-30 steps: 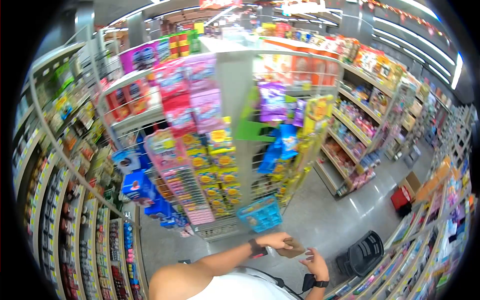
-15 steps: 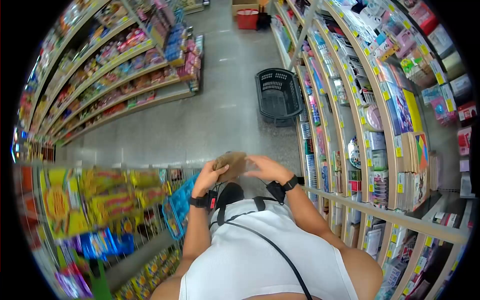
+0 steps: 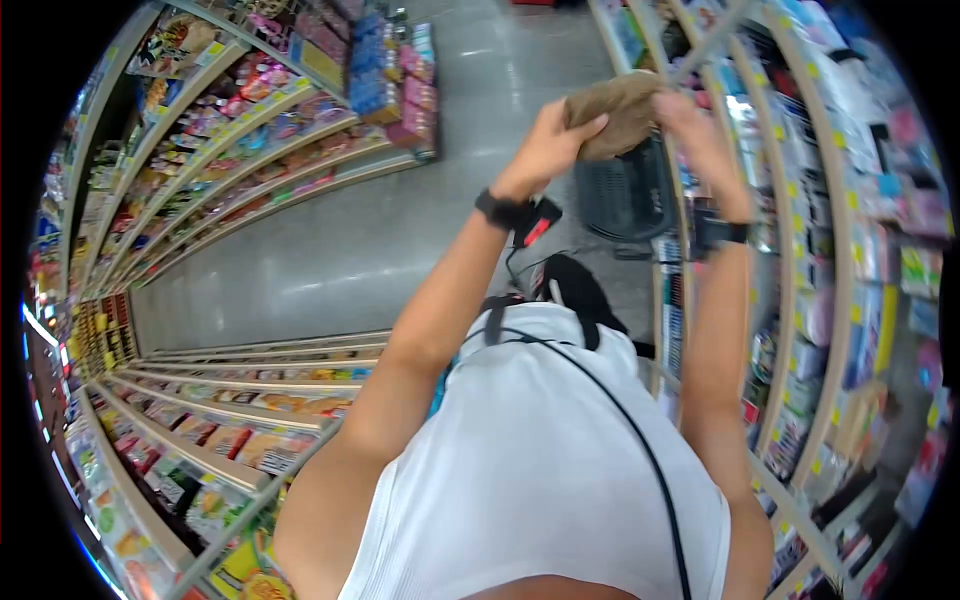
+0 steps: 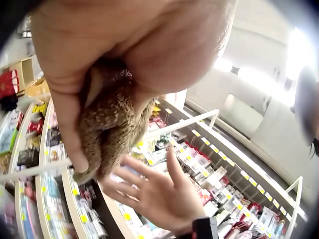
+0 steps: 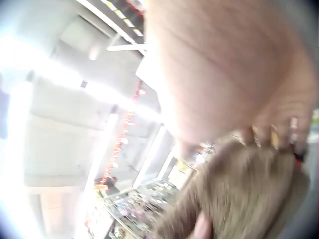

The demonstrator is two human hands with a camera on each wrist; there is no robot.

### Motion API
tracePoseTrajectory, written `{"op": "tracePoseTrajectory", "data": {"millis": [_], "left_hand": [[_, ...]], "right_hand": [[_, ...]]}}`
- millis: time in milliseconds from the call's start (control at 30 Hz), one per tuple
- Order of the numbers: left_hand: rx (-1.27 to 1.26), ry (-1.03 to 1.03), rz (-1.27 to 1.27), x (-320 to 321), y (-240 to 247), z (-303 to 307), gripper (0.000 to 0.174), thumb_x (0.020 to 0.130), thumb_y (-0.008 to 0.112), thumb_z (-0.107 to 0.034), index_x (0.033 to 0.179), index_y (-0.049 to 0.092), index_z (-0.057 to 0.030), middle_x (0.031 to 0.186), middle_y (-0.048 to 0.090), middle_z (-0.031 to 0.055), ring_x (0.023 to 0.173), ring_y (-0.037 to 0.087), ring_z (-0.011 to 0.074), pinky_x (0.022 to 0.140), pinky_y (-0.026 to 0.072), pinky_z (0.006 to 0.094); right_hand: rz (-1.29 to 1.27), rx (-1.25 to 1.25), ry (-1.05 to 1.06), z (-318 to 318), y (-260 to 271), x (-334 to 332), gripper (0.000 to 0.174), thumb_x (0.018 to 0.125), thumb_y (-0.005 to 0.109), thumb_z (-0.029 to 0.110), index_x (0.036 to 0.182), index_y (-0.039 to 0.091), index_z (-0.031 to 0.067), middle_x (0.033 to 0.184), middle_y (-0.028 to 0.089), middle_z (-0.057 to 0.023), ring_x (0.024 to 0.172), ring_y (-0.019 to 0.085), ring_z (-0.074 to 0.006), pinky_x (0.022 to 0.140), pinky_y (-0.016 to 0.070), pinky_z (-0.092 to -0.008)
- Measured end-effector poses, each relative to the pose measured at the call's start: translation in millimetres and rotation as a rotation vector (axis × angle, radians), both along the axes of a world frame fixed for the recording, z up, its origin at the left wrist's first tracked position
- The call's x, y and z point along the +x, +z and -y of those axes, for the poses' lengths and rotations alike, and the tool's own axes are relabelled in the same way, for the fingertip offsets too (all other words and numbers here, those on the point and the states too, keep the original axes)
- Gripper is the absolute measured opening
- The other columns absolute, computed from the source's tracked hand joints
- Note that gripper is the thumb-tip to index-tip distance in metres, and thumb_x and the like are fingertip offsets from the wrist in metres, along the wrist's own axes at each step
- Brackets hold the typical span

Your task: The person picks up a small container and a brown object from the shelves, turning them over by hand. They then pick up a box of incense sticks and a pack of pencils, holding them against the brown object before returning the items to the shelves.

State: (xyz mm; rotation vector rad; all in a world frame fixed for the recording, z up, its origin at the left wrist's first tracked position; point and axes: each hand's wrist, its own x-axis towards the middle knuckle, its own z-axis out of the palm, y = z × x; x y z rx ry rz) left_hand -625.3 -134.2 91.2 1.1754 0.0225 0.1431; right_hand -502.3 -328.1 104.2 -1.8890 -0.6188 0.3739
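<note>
at left, the left hand [image 3: 547,150] pinches the brown cloth [image 3: 615,112] between thumb and fingers, probably so that it stays steady in the air. at right, the right hand [image 3: 700,150] has straight fingers, somewhat apart, at its edge; whether they touch it, i cannot tell.

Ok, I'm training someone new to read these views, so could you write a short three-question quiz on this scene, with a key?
1. Which hand grips the soft-looking brown item?

2. True or false: the dark basket stands on the floor.

3. In the left wrist view, the fingers of the right hand are:
A) curled into a fist
B) extended
C) out of view

Key:
1. The left hand
2. True
3. B
</note>
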Motion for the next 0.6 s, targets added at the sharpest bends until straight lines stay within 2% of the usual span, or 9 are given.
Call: {"op": "tracePoseTrajectory", "data": {"millis": [100,133,167,233,300,400,533,567,600], "left_hand": [[0.177,-0.010,-0.086,60,-7,-78,0.034,0.097,0.065,-0.011,0.127,0.059,0.0042,0.114,0.070,0.0074,0.103,0.064,0.0136,0.090,0.0536,0.0299],[0.120,-0.047,-0.123,74,-15,-92,0.033,0.097,0.065,-0.011,0.126,0.059,0.0042,0.114,0.070,0.0075,0.103,0.064,0.0134,0.090,0.0536,0.0300],[0.129,-0.033,-0.143,89,-26,-103,0.033,0.096,0.066,-0.012,0.125,0.061,0.0041,0.114,0.070,0.0075,0.100,0.065,0.0134,0.088,0.0531,0.0296],[0.201,-0.047,-0.212,118,-65,-126,0.034,0.096,0.066,-0.012,0.125,0.062,0.0033,0.113,0.070,0.0067,0.099,0.065,0.0132,0.086,0.0530,0.0296],[0.400,-0.089,-0.367,153,-112,-148,0.037,0.095,0.067,-0.015,0.128,0.063,0.0002,0.112,0.071,0.0049,0.098,0.064,0.0130,0.084,0.0529,0.0299],[0.413,-0.169,-0.492,189,-146,-166,0.037,0.095,0.065,-0.012,0.131,0.062,-0.0023,0.121,0.069,0.0069,0.103,0.063,0.0154,0.092,0.0499,0.0320],[0.533,-0.337,-0.550,281,-168,-204,0.037,0.094,0.065,-0.011,0.130,0.062,-0.0011,0.114,0.071,0.0071,0.101,0.064,0.0166,0.090,0.0503,0.0324],[0.494,-0.345,-0.566,306,-169,-208,0.037,0.094,0.065,-0.011,0.129,0.063,-0.0008,0.113,0.071,0.0072,0.099,0.065,0.0165,0.088,0.0514,0.0323],[0.453,-0.349,-0.590,329,-165,-210,0.036,0.094,0.065,-0.011,0.128,0.063,-0.0006,0.111,0.071,0.0074,0.096,0.065,0.0165,0.086,0.0525,0.0322]], "right_hand": [[0.217,-0.220,0.110,58,97,85,0.050,0.100,0.052,0.040,0.131,0.061,0.0023,0.133,0.062,-0.0081,0.126,0.054,-0.0201,0.111,0.0358,-0.0348],[0.284,-0.058,-0.090,50,132,74,0.049,0.101,0.045,0.039,0.128,0.062,0.0013,0.132,0.063,-0.0096,0.126,0.054,-0.0212,0.110,0.0367,-0.0360],[0.758,-0.221,-0.061,88,157,103,0.056,0.103,0.038,0.042,0.124,0.063,-0.0035,0.131,0.062,-0.0152,0.122,0.056,-0.0251,0.109,0.0374,-0.0361],[0.746,0.144,-0.170,72,224,90,0.097,0.096,0.034,0.073,0.157,0.010,0.0009,0.135,0.053,-0.0337,0.116,0.061,-0.0409,0.097,0.0522,-0.0544],[1.135,0.429,-0.472,39,249,83,0.102,0.095,0.037,0.073,0.157,0.004,-0.0009,0.126,0.061,-0.0293,0.103,0.065,-0.0398,0.091,0.0546,-0.0520],[1.157,0.520,0.126,74,272,125,0.106,0.093,0.042,0.075,0.155,0.004,-0.0033,0.128,0.059,-0.0269,0.108,0.062,-0.0389,0.096,0.0508,-0.0514],[1.420,0.177,-0.402,81,289,187,0.102,0.095,0.039,0.073,0.154,0.005,-0.0037,0.129,0.057,-0.0275,0.102,0.062,-0.0368,0.091,0.0496,-0.0473],[1.216,0.338,-0.116,73,283,203,0.103,0.095,0.038,0.073,0.154,0.005,-0.0045,0.125,0.059,-0.0276,0.099,0.062,-0.0364,0.090,0.0494,-0.0464],[1.419,0.184,-0.571,47,270,221,0.102,0.095,0.038,0.073,0.155,0.006,-0.0033,0.124,0.060,-0.0281,0.100,0.062,-0.0363,0.092,0.0494,-0.0468]]}}
